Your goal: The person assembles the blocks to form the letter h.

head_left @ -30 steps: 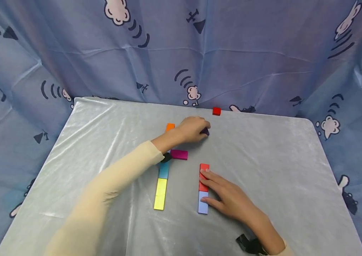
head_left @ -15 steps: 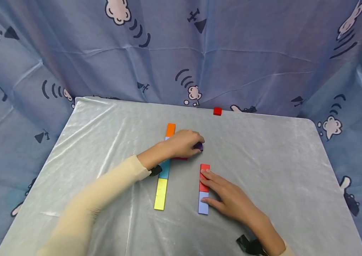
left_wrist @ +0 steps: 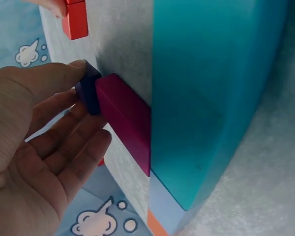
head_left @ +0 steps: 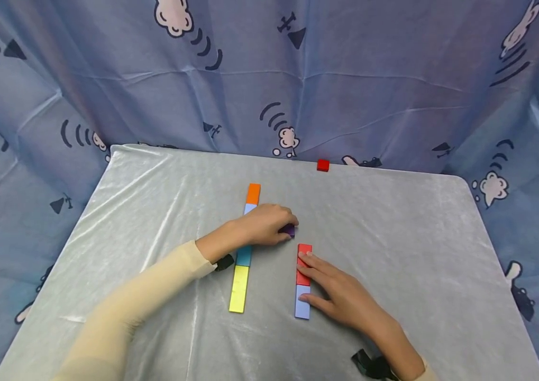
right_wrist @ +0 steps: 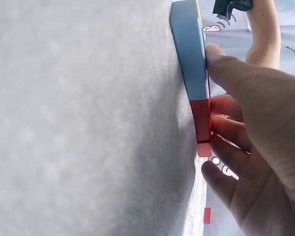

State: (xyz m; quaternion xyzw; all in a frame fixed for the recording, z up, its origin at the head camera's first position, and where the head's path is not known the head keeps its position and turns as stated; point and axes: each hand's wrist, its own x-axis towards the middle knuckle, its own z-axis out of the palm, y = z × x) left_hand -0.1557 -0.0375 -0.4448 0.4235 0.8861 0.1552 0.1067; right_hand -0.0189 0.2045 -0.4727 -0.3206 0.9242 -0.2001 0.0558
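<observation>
My left hand [head_left: 266, 225] pinches a small dark purple block [left_wrist: 90, 91] between thumb and fingers. In the left wrist view that block sits at the outer end of a magenta block [left_wrist: 123, 118], which abuts the side of a teal block [left_wrist: 206, 98]. The hand hides the magenta block in the head view. The teal block belongs to a straight row with a yellow block [head_left: 238, 291], a light blue block [head_left: 249, 208] and an orange block [head_left: 253, 193]. Fingers of my right hand [head_left: 345, 296] rest on red blocks [head_left: 303, 279], its thumb on a periwinkle block [head_left: 301, 310] in line with them.
A lone red block [head_left: 323, 165] lies at the far edge of the table, which is covered in grey cloth [head_left: 417, 254]. A blue patterned curtain [head_left: 369, 95] hangs behind and along both sides.
My left hand has come nearer and slightly left with the purple block, down to the magenta block's end. My right hand and the blocks under it have stayed in place.
</observation>
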